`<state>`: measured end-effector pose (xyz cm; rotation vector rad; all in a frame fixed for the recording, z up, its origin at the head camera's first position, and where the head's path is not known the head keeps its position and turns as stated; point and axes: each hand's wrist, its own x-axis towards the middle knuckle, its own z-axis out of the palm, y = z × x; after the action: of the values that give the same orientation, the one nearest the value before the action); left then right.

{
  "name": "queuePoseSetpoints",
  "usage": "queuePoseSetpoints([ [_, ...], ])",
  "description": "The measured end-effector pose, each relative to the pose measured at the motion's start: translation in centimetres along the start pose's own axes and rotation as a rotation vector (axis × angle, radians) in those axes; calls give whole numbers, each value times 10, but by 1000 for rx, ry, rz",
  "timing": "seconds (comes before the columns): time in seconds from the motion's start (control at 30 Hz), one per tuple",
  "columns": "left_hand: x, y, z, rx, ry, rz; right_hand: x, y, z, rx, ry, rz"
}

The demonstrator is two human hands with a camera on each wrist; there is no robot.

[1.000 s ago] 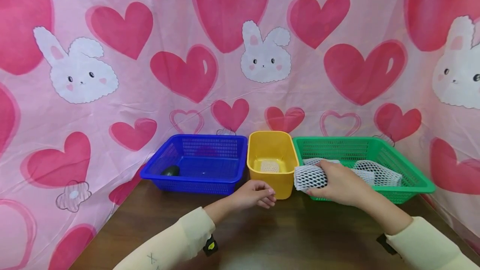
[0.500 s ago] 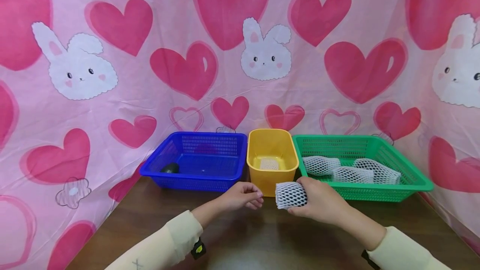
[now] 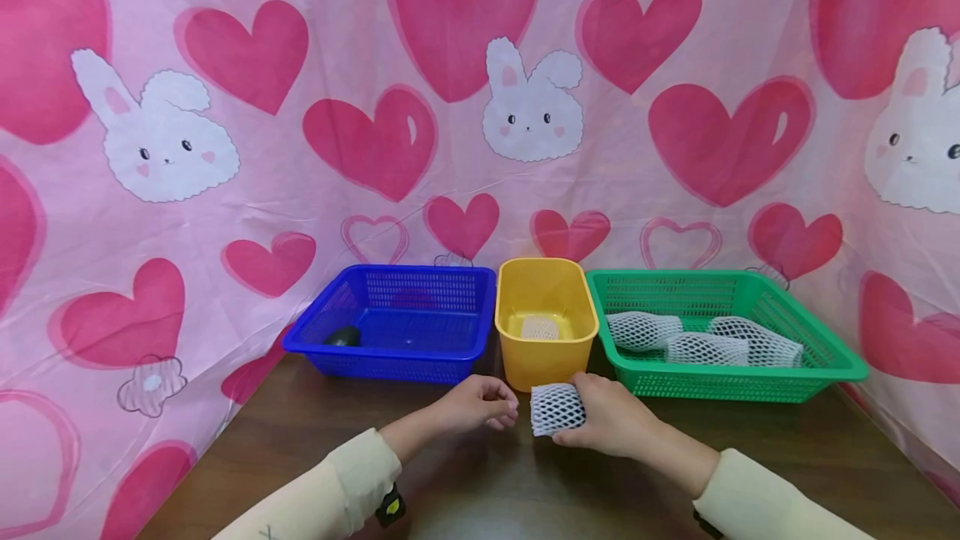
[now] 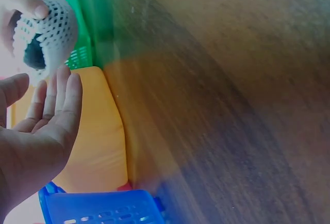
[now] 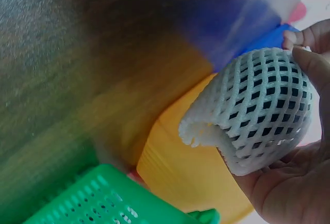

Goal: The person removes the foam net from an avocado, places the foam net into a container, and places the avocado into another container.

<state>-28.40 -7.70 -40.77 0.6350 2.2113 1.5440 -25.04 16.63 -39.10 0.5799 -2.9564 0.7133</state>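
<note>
In my right hand [image 3: 618, 415] I hold a white foam net sleeve [image 3: 557, 409], thumb on one side and fingers on the other. Something dark shows through its mesh and at its open end in the left wrist view. My left hand [image 3: 480, 403] is just left of the sleeve, apart from it, with fingers loosely bent and nothing in them; the left wrist view shows the palm turned up. Both hands are over the brown table [image 3: 480, 490], in front of the yellow bin [image 3: 546, 365].
A blue basket [image 3: 405, 367] at the left holds a dark green, avocado-like fruit [image 3: 344, 337]. Inside the yellow bin lies a pale netted piece [image 3: 540, 327]. The green basket [image 3: 720, 386] at the right contains several white net sleeves [image 3: 707, 349]. Behind hangs a heart-print cloth [image 3: 450, 40].
My right hand has carried the net sleeve from the green basket's front edge leftward and down to the table's middle. My left hand has shifted slightly left and lower.
</note>
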Motion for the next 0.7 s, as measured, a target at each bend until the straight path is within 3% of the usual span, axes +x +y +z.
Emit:
queuePoseSetpoints([
  [0.43, 2, -10, 6, 19, -17, -7, 9, 5, 22, -3, -75, -6],
  [0.7, 3, -13, 9, 16, -11, -24, 9, 2, 23, -47, -60, -29],
])
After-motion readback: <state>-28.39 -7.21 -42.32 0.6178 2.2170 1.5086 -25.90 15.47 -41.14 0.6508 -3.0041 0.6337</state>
